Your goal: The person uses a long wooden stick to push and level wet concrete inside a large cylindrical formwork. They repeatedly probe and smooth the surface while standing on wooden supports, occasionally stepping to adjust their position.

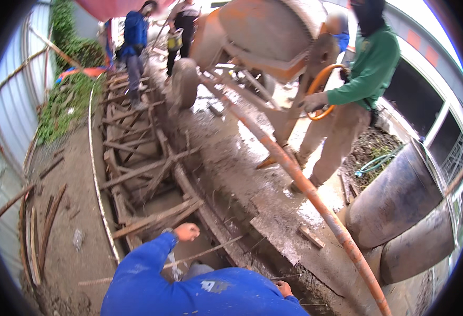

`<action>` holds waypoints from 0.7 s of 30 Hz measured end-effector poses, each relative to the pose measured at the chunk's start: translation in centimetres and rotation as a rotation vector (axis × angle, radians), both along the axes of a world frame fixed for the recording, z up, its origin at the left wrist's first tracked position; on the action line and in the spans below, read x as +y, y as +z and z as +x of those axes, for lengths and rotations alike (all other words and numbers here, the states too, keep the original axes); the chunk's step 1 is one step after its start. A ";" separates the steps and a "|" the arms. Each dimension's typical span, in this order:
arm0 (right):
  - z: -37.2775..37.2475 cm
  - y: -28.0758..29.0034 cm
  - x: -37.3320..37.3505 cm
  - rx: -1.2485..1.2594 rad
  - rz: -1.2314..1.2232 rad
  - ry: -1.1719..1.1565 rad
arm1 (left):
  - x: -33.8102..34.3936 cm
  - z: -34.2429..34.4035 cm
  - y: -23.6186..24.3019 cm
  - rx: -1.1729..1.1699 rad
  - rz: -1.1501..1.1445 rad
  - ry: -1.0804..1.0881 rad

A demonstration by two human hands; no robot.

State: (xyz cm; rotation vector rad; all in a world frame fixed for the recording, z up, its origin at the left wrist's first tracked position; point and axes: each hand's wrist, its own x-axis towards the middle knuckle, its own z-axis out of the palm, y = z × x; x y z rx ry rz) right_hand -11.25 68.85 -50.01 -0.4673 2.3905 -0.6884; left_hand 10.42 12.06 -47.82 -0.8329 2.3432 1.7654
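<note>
My left hand [187,231], with a band at its wrist, is held over the trench with its fingers curled in and nothing visible in them. Close by it is the near end of a wooden brace [157,218] of the formwork. Below the hand a thin ribbed steel bar [205,253] crosses the trench at a slant. My right hand [283,288] shows only in part beyond my blue sleeve, beside the trench's right edge; its fingers are mostly hidden. Wooden formwork [116,181] with cross braces runs along the trench away from me.
A long rusty orange pole [315,197] slants from the concrete mixer [265,34] past my right. A person in green [368,68] grips the mixer's orange wheel [320,89]. Dark drums [394,195] stand right. Two people [135,37] are at the far end. Loose boards [50,226] lie left.
</note>
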 end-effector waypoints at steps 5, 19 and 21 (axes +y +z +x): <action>3.6 -1.4 2.0 -0.002 0.104 -0.040 | -0.7 -2.8 0.0 -0.073 -0.023 -0.140; 5.4 8.8 -8.3 -0.116 0.015 -0.036 | 1.2 -2.5 -4.9 -0.157 0.122 -0.150; 5.6 8.8 -8.4 -0.170 0.003 -0.046 | 2.4 -2.2 -4.9 -0.156 0.103 -0.158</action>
